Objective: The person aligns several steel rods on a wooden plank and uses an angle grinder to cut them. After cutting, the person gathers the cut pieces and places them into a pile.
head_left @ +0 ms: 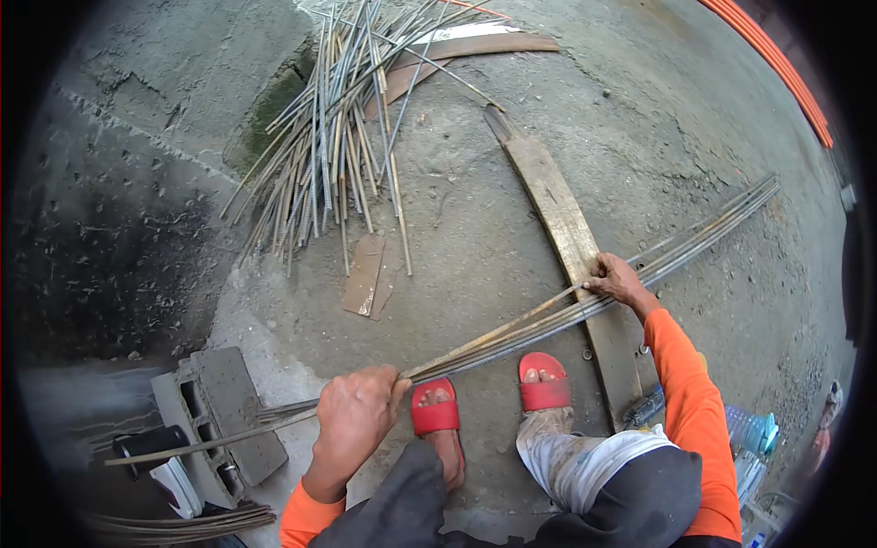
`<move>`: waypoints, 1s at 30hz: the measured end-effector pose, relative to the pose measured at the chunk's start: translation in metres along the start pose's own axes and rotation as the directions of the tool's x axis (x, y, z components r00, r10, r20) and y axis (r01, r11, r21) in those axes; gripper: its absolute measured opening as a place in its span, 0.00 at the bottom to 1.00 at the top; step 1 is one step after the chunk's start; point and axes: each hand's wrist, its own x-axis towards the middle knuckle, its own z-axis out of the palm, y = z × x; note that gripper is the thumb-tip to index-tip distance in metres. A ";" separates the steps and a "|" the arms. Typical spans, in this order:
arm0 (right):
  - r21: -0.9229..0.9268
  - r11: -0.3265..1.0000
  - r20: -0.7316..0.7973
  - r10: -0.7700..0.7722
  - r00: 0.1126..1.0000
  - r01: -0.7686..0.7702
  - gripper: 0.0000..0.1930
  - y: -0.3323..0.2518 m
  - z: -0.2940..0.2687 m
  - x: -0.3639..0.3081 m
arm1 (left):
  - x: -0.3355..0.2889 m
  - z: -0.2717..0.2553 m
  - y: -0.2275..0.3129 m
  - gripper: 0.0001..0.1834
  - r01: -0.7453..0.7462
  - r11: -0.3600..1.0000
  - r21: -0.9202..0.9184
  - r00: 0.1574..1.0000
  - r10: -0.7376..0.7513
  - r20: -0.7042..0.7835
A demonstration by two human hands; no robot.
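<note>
My left hand [358, 413] is closed around a thin steel rebar rod [493, 330], whose near-left end sticks out past the hand over a concrete block. Farther right, my right hand [618, 279] grips the same rod with fingers and thumb, just above a wooden plank [557, 201]. A bundle of similar rebar rods [708, 233] runs beneath both hands, lying across the plank and reaching toward the far right. How many rods sit inside each fist is hidden by the fingers.
A large loose pile of rebar [329, 137] lies at the far left-centre. Cardboard pieces [364, 274] rest near it. The hollow concrete block [239, 402] stands at lower left, with more rods [183, 527] below. A plastic bottle [751, 429] is at right. Orange pipes [776, 59] edge the far right.
</note>
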 end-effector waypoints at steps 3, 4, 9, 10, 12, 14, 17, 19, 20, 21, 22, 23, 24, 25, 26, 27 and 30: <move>0.067 0.996 0.042 0.048 0.998 -0.051 0.22 -0.013 0.002 0.001 | -0.009 0.046 -0.046 0.14 0.031 0.994 -0.109 0.998 -0.036 -0.049; 0.069 0.996 0.038 0.051 0.998 -0.054 0.21 -0.017 0.003 -0.001 | -0.012 0.061 -0.060 0.14 0.039 0.988 -0.151 0.997 -0.050 -0.064; -0.003 1.000 -0.022 -0.017 1.000 0.017 0.21 -0.014 -0.001 -0.004 | -0.011 0.088 -0.079 0.14 0.057 0.979 -0.198 0.998 -0.064 -0.026; -0.009 1.000 -0.014 -0.005 1.000 0.005 0.21 -0.009 -0.002 -0.006 | -0.008 0.079 -0.070 0.14 0.077 0.978 -0.195 0.997 -0.079 -0.003; 0.011 1.000 0.004 0.004 1.000 -0.004 0.20 -0.004 -0.001 -0.005 | -0.005 0.052 -0.049 0.14 0.065 0.989 -0.134 0.998 -0.066 -0.004; 0.067 0.998 0.007 0.017 1.000 -0.017 0.20 -0.007 -0.002 0.001 | 0.000 0.021 -0.029 0.13 0.046 0.997 -0.068 0.998 -0.048 -0.033; 0.108 0.991 0.017 0.076 0.997 -0.078 0.20 -0.008 -0.003 -0.004 | 0.006 -0.010 0.011 0.12 -0.023 1.000 0.006 0.998 0.023 -0.057; 0.046 0.994 0.021 0.095 0.995 -0.096 0.20 -0.013 -0.004 -0.004 | 0.011 -0.038 0.047 0.09 -0.134 0.979 0.154 0.988 0.144 -0.062; 0.059 0.994 0.021 0.094 0.995 -0.095 0.20 -0.017 -0.002 -0.002 | 0.014 -0.049 0.065 0.08 -0.195 0.944 0.267 0.974 0.218 -0.062; 0.070 0.993 0.033 0.091 0.995 -0.093 0.20 -0.020 0.002 -0.001 | 0.014 -0.058 0.081 0.08 -0.204 0.928 0.312 0.971 0.233 -0.057; 0.075 0.993 0.035 0.093 0.995 -0.095 0.20 -0.019 0.001 0.001 | 0.020 -0.064 0.097 0.07 -0.220 0.910 0.352 0.965 0.256 -0.058; 0.100 0.990 0.033 0.099 0.995 -0.102 0.20 -0.017 0.000 0.000 | 0.027 -0.068 0.106 0.06 -0.248 0.885 0.394 0.954 0.294 -0.060; 0.125 0.986 0.030 0.105 0.994 -0.108 0.20 -0.014 0.001 -0.003 | 0.032 -0.069 0.101 0.07 -0.253 0.902 0.349 0.953 0.295 -0.070; 0.151 0.982 0.026 0.112 0.993 -0.115 0.20 -0.011 -0.001 -0.004 | 0.033 -0.064 0.087 0.08 -0.218 0.932 0.289 0.964 0.252 -0.084; 0.154 0.981 0.024 0.115 0.993 -0.118 0.20 -0.010 -0.003 -0.006 | 0.034 -0.054 0.066 0.09 -0.185 0.955 0.230 0.974 0.210 -0.090; 0.129 0.985 0.005 0.116 0.993 -0.116 0.20 -0.007 -0.007 -0.009 | 0.038 -0.037 0.039 0.11 -0.164 0.973 0.161 0.979 0.180 -0.092; 0.110 0.992 -0.006 0.061 0.998 -0.060 0.20 -0.017 0.000 -0.002 | 0.024 0.027 -0.057 0.15 0.013 1.000 -0.008 0.999 -0.013 0.037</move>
